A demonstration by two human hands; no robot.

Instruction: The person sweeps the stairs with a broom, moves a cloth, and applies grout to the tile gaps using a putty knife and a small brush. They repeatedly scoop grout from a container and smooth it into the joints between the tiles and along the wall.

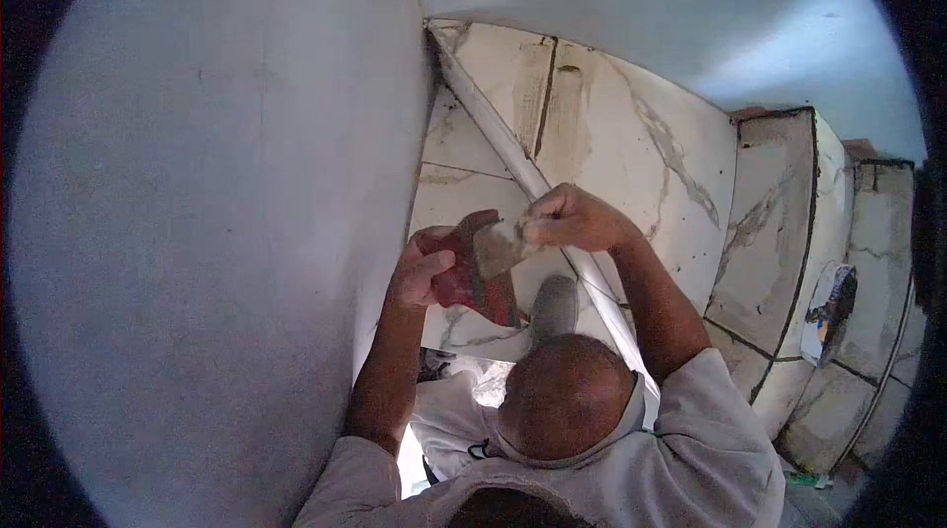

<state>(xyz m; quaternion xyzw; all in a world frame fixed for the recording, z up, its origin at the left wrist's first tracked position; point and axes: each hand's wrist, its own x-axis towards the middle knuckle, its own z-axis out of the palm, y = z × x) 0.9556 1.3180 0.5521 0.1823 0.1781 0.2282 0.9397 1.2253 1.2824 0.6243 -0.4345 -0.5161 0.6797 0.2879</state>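
Observation:
My left hand [424,269] grips a dark red, bent, sheet-like piece [462,283] with grey smears along it. In my right hand [577,219] is a flat, grey-coated scraper-like tool [498,250], its handle mostly hidden by the fingers. The tool's blade overlaps the red piece, apparently touching it. Both hands are raised over a marbled tile floor [631,153], beside a long pale pole or rail [490,123] that runs diagonally behind the right hand.
A plain pale wall [197,212] stands close on the left. Tiled steps [774,222] with dark joints lie at the right, with a small white-and-dark item [831,311] on them. Below the hands are a grey shoe [555,309] and a rounded head-like shape [567,395].

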